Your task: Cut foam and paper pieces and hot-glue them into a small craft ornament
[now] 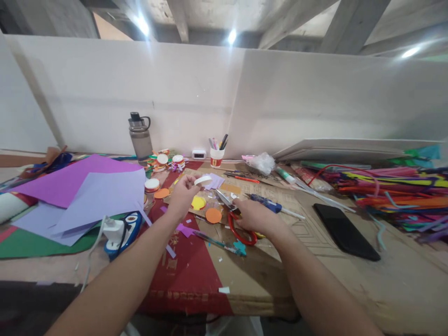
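My left hand [182,195] is raised over the cardboard work mat [266,270] and pinches a small white paper strip [203,180] between thumb and fingers. My right hand [257,216] rests lower on the mat and grips red-handled scissors [234,219], their metal blades pointing up-left toward the strip. An orange paper circle [213,215] and a yellow scalloped paper piece [198,203] lie on the mat between the two hands. A teal pen [217,242] lies just in front of them.
Purple and lilac paper sheets [87,189] cover the left. A glue gun [121,231], a grey water bottle [140,136], tape rolls [164,161], a pen cup [217,156], a black phone [345,231] and a heap of coloured pipe cleaners [395,193] surround the mat.
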Tool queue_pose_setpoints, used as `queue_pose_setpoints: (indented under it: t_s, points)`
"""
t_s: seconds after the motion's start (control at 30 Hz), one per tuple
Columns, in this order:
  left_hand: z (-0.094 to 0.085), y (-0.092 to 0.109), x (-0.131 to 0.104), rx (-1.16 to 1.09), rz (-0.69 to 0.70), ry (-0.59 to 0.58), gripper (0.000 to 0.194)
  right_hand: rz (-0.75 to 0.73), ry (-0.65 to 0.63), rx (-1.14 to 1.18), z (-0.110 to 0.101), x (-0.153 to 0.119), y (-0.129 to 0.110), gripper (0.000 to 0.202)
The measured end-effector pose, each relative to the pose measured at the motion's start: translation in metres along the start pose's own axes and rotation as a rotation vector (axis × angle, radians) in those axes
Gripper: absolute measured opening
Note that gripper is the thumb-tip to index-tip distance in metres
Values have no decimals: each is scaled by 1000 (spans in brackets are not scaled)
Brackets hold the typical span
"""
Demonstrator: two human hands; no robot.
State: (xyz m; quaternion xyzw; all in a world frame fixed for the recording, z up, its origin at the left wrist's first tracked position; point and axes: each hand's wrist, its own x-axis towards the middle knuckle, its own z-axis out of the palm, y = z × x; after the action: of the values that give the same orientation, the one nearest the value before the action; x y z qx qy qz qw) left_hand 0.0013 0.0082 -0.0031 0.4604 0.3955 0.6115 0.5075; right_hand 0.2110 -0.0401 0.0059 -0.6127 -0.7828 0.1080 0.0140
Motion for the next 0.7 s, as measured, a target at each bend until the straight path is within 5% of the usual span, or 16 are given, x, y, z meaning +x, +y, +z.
queue_pose_setpoints:
  t_s: [0.37, 0.57, 0.7]
  points:
    - [2, 17, -5, -229, -190, -50, 34, 120, 143, 378, -10, 4, 7, 33]
    - [-1, 11, -3, -198, -144, -99, 34, -19, 427, 845, -20, 1, 0, 34]
    - [-1, 7, -1, -221, -39, -119, 41, -149, 289, 1094, -13, -4, -14, 22]
